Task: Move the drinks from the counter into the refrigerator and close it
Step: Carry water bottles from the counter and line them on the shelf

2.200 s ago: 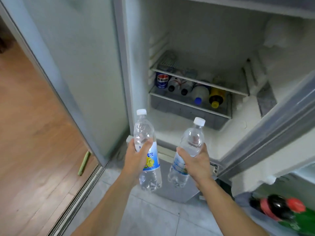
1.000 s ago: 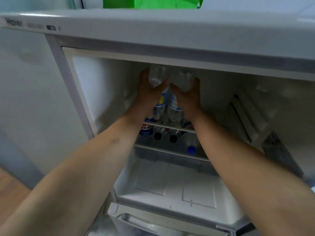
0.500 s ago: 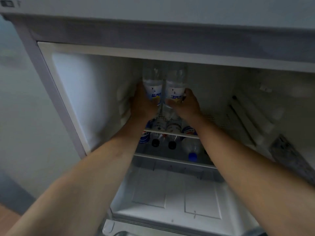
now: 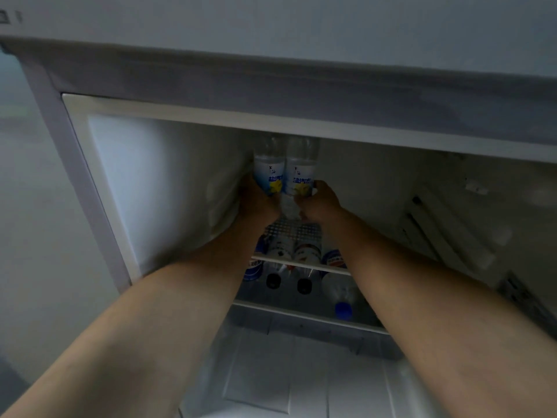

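The left hand [image 4: 259, 203] wraps its fingers round the lower body of the left water bottle [image 4: 269, 168], and the right hand [image 4: 320, 202] grips the lower body of the right water bottle [image 4: 301, 167] the same way, thumb showing at the label's edge. Both clear bottles stand upright and touching side by side, blue-and-yellow labels facing out, at the back left of the upper shelf [image 4: 294, 229], a perforated surface whose white front rail runs just below the wrists. Under that shelf, several drinks lie on their sides with caps toward the opening: two black-capped bottles [image 4: 287, 283], a blue-capped bottle [image 4: 342, 309] and a blue can [image 4: 251, 268] at the left. The refrigerator [image 4: 271, 76] stands open, its interior dim; the white inner wall [image 4: 156, 188] is at the left, ribbed mouldings at the right, and a pale floor panel [image 4: 301, 378] lies low in the compartment. Outside to the left is a blurred grey surface [image 4: 27, 206].
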### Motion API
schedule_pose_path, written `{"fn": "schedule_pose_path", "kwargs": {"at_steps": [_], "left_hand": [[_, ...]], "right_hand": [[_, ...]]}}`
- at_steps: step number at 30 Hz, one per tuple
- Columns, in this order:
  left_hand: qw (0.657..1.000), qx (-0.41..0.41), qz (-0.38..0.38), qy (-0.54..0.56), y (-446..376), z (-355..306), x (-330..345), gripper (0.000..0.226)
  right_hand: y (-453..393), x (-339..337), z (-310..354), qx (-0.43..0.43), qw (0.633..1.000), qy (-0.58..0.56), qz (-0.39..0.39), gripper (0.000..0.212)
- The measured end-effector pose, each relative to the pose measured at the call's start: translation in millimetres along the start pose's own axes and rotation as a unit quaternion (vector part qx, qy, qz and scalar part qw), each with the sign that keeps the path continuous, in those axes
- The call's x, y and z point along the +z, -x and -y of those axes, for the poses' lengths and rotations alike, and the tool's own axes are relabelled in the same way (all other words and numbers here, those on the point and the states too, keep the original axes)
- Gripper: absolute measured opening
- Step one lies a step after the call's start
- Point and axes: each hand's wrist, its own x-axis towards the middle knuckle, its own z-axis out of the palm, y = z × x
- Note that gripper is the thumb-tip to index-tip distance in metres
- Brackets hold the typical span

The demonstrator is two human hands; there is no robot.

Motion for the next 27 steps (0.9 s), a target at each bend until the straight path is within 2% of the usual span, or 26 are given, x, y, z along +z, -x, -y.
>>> {"fn": "schedule_pose_path", "kwargs": {"at_steps": [3,6,10,15,18,21,22,27], "left_hand": [[0.999,-0.011,0.023,0.019,-10.8,-4.9,0.0,0.016],[0.998,-0.025,0.047,0.014,-14.5,-7.1,-3.3,0.011],[0.994,-0.039,0.097,0.022,-13.4,-6.0,-5.4,0.038],[0.994,-0.058,0.089,0.037,-5.3,-2.8,-10.4,0.053],[0.992,-0.082,0.084,0.052,0.3,-3.5,-8.5,0.042],[0.989,-0.113,0.077,0.057,12.2,-5.9,-3.9,0.016],[0.989,-0.118,0.061,0.068,14.8,-5.5,-2.5,0.014],[0.97,-0.155,0.046,0.184,30.1,-6.9,-7.8,0.037]], "right_hand": [[-7.9,2.9,2.3,0.011,1.0,-0.003,0.014,0.056],[-11.3,5.8,3.0,0.007,0.999,0.035,0.03,0.069],[-14.8,8.9,3.2,-0.014,0.996,0.075,0.04,0.07],[-13.0,13.9,6.3,-0.036,0.994,0.097,0.043,0.048],[-14.3,13.6,8.3,-0.046,0.992,0.107,0.047,0.04],[-13.6,15.4,6.4,-0.045,0.993,0.098,0.046,0.044],[-13.3,16.1,5.9,-0.04,0.994,0.096,0.042,0.046],[-12.7,17.7,4.4,-0.036,0.994,0.105,0.021,0.049]]}}
